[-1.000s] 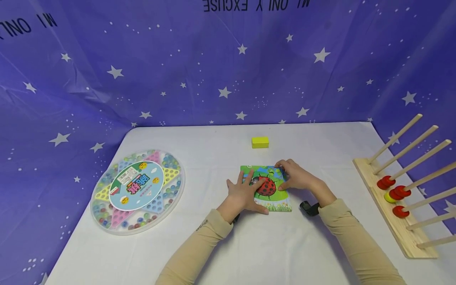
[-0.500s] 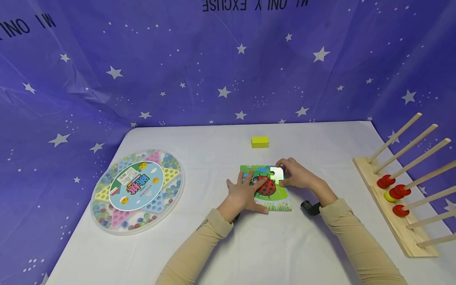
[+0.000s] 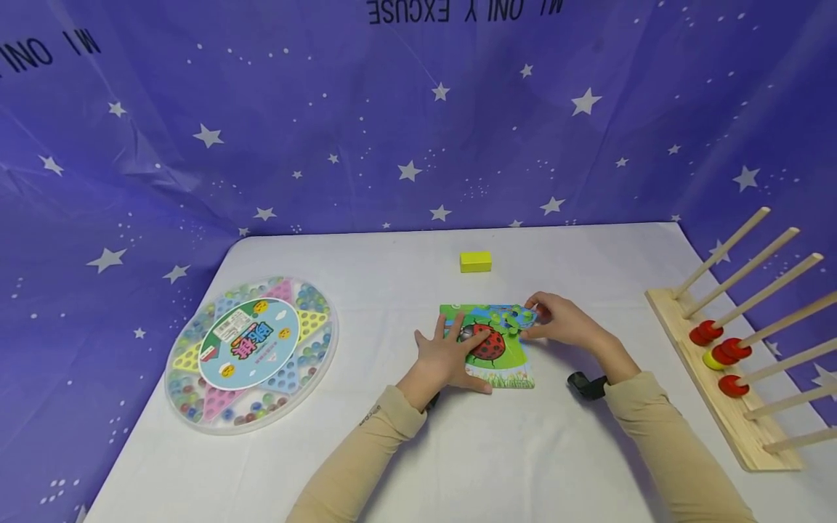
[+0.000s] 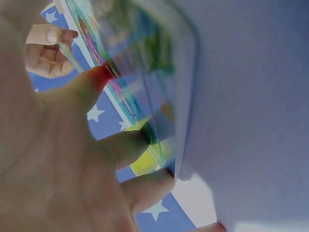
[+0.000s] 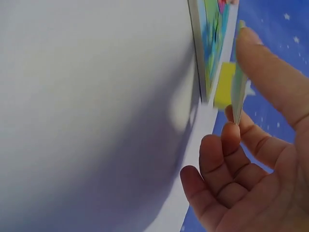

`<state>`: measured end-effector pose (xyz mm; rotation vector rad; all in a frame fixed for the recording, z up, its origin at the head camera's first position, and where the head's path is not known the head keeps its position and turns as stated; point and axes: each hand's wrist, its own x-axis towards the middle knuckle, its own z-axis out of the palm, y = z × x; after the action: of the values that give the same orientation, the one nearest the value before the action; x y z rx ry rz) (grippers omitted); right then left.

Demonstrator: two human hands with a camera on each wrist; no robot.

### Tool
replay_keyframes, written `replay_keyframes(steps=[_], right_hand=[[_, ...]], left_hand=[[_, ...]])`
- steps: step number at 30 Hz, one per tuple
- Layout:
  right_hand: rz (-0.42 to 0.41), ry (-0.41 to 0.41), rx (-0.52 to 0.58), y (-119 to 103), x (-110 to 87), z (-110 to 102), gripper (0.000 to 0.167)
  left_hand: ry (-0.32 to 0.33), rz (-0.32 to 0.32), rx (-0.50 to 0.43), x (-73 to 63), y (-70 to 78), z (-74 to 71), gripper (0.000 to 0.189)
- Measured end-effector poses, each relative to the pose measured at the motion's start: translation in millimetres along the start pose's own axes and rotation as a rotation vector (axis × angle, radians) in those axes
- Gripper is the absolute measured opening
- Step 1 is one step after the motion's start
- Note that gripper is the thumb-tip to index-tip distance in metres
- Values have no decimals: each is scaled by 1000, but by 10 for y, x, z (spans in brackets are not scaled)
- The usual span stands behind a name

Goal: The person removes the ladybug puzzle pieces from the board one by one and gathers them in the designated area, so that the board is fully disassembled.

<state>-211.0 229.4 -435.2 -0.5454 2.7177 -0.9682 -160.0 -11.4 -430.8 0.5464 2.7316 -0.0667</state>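
Observation:
A ladybug jigsaw puzzle (image 3: pixel 506 378) lies flat in the middle of the table. My left hand (image 3: pixel 447 360) rests on its left part with the fingers spread. At the upper right corner, my right hand (image 3: pixel 564 321) pinches a puzzle piece (image 3: pixel 521 318) between thumb and fingertips. In the right wrist view that piece (image 5: pixel 238 89) is seen edge-on, apart from the puzzle (image 5: pixel 211 46). The left wrist view shows the fingers of my left hand (image 4: pixel 72 140) along the puzzle's surface, with the right hand (image 4: pixel 48 55) behind.
A yellow block (image 3: pixel 475 262) sits beyond the puzzle. At left lies a round, clear-covered Chinese checkers set (image 3: pixel 250 343) with marbles. To the right stands a wooden board with pegs (image 3: pixel 693 367), several red rings and a yellow one on it. A starry purple cloth (image 3: pixel 366 145) hangs behind.
My right hand has moved right, drawing the puzzle piece out past the puzzle's upper right corner. The left hand stays in place on the puzzle.

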Motion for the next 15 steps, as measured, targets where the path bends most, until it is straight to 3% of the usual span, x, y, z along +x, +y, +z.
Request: replay_keyframes(steps=[10,15], right_hand=[[60,11,40,357,-383,-456,51],[191,36,30,561,-575,-656,51]], left_hand=[[7,7,-37,-32,-20,4,97],[5,14,-37,-23,-1,9,97]])
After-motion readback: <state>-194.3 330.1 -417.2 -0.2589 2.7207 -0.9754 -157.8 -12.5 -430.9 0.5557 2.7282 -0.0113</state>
